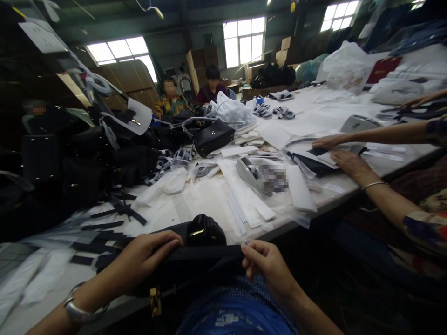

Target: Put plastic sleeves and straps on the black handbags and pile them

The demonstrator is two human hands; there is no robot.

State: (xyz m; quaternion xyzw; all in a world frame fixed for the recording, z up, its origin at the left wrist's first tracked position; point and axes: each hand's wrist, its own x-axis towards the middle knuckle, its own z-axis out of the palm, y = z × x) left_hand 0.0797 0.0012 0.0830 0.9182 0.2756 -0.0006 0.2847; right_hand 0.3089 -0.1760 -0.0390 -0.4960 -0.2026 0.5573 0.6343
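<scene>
Unmistakably crowded, the worktop (309, 111) carries a heap of black bags (40, 158) at far left, with dark strips (103, 226) scattered nearer the person. A metal bangle (79, 314) circles the wrist of the left hand (159, 249), whose fingers lie pressed together, bent over the top edge of a black bag (209, 253). The bag is held at the worktop's near edge, close against the person's front, its long axis running left to right and nearly level; a gold zip (197, 232) shows on its far side, toward the worktop, while its lower part is lost in shadow. The right hand (260, 260) pinches the edge's right end between thumb and fingers. Beyond stands a grey tape dispenser (247, 174); farther right, a co-worker's hands (352, 165) press on a black-and-white piece (310, 163).
</scene>
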